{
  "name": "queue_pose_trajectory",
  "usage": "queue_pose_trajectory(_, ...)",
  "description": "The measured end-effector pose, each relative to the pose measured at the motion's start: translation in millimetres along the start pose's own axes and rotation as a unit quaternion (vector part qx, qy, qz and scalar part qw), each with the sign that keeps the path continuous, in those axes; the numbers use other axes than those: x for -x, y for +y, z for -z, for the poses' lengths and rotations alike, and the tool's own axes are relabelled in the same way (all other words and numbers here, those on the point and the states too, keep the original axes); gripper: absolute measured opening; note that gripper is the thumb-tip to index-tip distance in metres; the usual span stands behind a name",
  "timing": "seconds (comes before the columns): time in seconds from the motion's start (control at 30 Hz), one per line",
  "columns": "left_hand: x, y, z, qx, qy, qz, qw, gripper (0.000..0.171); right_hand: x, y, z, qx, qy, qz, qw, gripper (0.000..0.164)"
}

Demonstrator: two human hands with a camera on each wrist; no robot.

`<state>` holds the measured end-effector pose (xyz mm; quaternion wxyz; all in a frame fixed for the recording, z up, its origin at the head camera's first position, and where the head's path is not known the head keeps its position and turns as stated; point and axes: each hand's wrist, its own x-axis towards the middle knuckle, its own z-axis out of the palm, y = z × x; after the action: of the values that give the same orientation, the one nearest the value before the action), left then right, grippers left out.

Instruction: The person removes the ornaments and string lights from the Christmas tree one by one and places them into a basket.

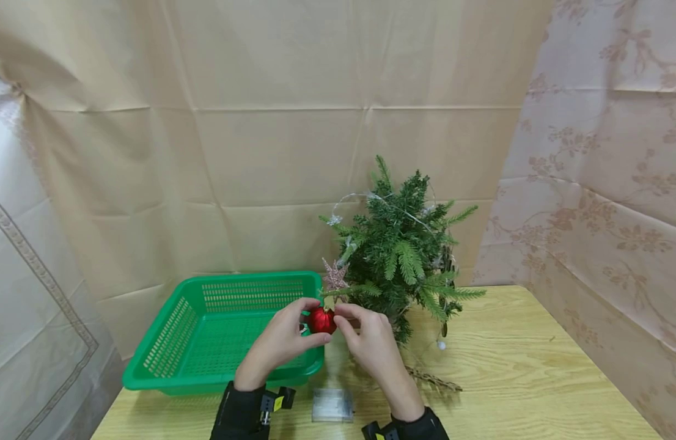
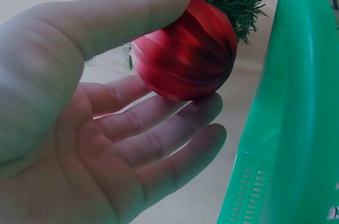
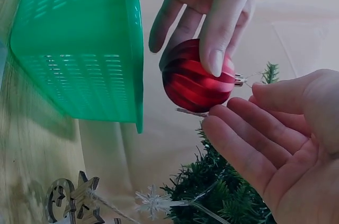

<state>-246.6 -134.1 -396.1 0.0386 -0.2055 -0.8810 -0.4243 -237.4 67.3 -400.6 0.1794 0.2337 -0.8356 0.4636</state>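
Observation:
My left hand [image 1: 285, 333] holds a shiny red Christmas bauble [image 1: 321, 320] with swirled ridges, thumb on one side and fingers on the other. In the right wrist view, the bauble [image 3: 196, 78] has a small metal cap [image 3: 239, 80] with a thin loop, turned toward my right hand [image 3: 286, 134]. The right fingertips are at the bauble's edge and the thumb is near the cap, fingers fairly straight. Whether the right thumb touches the loop is unclear. Just behind both hands stands a small artificial Christmas tree [image 1: 404, 256], with a pink glitter star [image 1: 335, 275] at its left side.
A green plastic basket [image 1: 206, 382] stands left of the tree, its right rim close to my left hand. A clear flat box [image 1: 332, 405] lies at the table's front. Wooden ornaments [image 3: 85, 197] and a snowflake light [image 3: 153, 202] hang on the tree. A brown twig-like piece [image 1: 434, 379] lies right.

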Motion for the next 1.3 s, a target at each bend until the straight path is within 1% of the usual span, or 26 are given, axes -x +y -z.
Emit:
queue_pose_trajectory(0.17,1.6,3.6,1.8,-0.014,0.015,-0.001,0.9998,0.061,0,0,0,-0.012,0.011,-0.004,1.0,0.023)
queue_pose_trajectory(0.33,6.6,7.1,7.4,-0.002,0.015,-0.003,0.9999,0.062,0,2,-2,-0.027,0.02,-0.007,0.999,0.024)
queue_pose_trajectory(0.43,9.0,9.5,10.6,0.009,0.016,-0.012,0.9998,0.064,1,3,-3,-0.034,0.026,-0.003,0.999,0.024)
queue_pose_trajectory(0.6,10.9,12.4,13.5,0.009,0.024,-0.031,0.9992,0.064,1,2,-5,-0.045,0.036,0.008,0.998,0.026)
queue_pose_trajectory(0.83,11.7,15.3,15.9,0.003,0.038,-0.038,0.9986,0.064,1,-1,-6,-0.085,0.028,0.002,0.996,0.034)
queue_pose_trajectory(0.97,12.1,15.5,17.0,-0.004,0.045,-0.042,0.9981,0.065,1,-2,-7,-0.093,0.028,0.003,0.995,0.036)
queue_pose_trajectory(1.3,12.2,18.1,22.2,0.028,0.067,-0.049,0.9961,0.062,-1,-4,-7,-0.097,0.036,0.021,0.994,0.033)
